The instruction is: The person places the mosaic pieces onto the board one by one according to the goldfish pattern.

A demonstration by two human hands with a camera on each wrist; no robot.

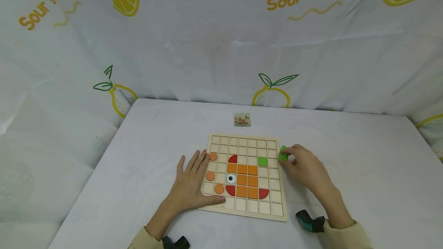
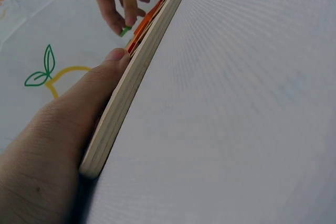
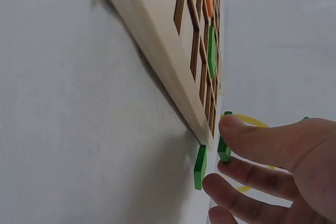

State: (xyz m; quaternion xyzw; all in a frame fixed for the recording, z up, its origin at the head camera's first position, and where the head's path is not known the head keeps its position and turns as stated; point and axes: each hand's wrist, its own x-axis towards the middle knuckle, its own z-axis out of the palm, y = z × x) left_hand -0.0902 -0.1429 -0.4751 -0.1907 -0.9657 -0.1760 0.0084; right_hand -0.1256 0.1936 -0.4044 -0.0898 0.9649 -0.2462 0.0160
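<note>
A wooden grid board [image 1: 273, 208] lies on the table, holding orange square tiles [image 1: 242, 180], red quarter-round tiles [image 1: 264, 194], orange discs [image 1: 219, 188], an eye disc [image 1: 231, 179] and one green square tile [image 1: 262, 161]. My left hand [image 1: 189, 187] rests spread over the board's left side, fingers straight, thumb [image 2: 113, 61] along the near edge. Just off the right edge, my right hand [image 1: 308, 166] pinches a green square tile [image 3: 224, 150] between thumb and forefinger. Another green tile [image 3: 200, 167] lies on the table close to the board, beside the fingers.
Behind the board lies a small pattern card [image 1: 242, 120] showing a coloured grid. A white cloth printed with lemons [image 1: 271, 91] hangs at the table's back edge. Dark devices [image 1: 310, 222] are worn at the wrists, below the hands.
</note>
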